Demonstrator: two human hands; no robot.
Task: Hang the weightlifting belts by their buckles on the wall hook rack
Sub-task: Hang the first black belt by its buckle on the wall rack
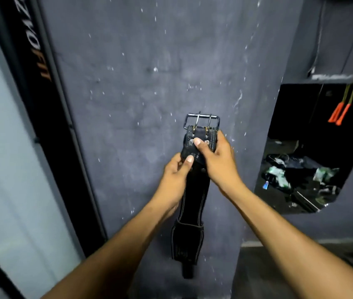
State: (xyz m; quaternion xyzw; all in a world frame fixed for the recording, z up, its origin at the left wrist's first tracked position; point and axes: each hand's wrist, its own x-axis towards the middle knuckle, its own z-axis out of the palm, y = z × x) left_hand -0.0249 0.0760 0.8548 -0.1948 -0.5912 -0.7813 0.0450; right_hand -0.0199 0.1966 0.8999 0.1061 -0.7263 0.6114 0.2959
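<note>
A black leather weightlifting belt point(192, 203) hangs straight down in front of a grey wall, held up by both hands. Its metal double-prong buckle point(201, 120) points upward at the top. My right hand point(218, 160) grips the belt just below the buckle, thumb pressed on the rivets. Slightly lower on the left side, my left hand point(174, 180) pinches the belt with its thumb on the front. No hook rack shows in this view.
The scuffed grey wall point(138, 93) fills the middle. A black door frame with orange lettering point(33, 61) runs down the left beside frosted glass. At right, a dark recess point(305, 169) holds clutter, and orange-handled skipping ropes point(339, 113) hang above it.
</note>
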